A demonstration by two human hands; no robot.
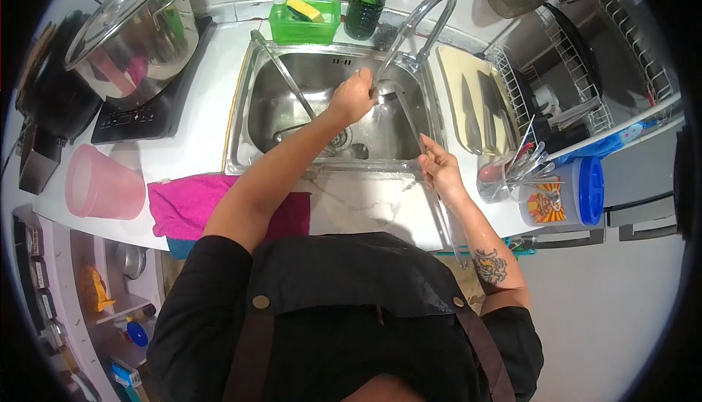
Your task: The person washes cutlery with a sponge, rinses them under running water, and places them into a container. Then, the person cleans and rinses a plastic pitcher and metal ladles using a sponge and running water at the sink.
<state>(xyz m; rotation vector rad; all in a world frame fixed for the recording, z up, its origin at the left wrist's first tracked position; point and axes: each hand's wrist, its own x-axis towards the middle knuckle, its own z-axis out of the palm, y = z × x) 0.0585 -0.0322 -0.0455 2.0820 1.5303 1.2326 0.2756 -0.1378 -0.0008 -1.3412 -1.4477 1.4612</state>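
My right hand (439, 167) grips the long metal handle of a ladle (412, 118), which slants from the sink down past the counter's front edge. At its round head, under the tap, my left hand (354, 97) is closed with the fingers at the rim; part of the head is hidden by that hand. Water runs from the curved chrome faucet (437, 28) onto the head. In the steel sink (274, 73), another long-handled metal utensil (284, 73) leans on the left rim, its lower end in the basin near the drain.
A green caddy (303, 25) with a yellow sponge (306, 10) and a dark green bottle (368, 0) stand behind the sink. Knives (470, 115) lie on a cutting board (451, 66) at right, beside a dish rack (578, 73). Left are a pink cloth (186, 201), pink container (104, 183) and steel pot (139, 44).
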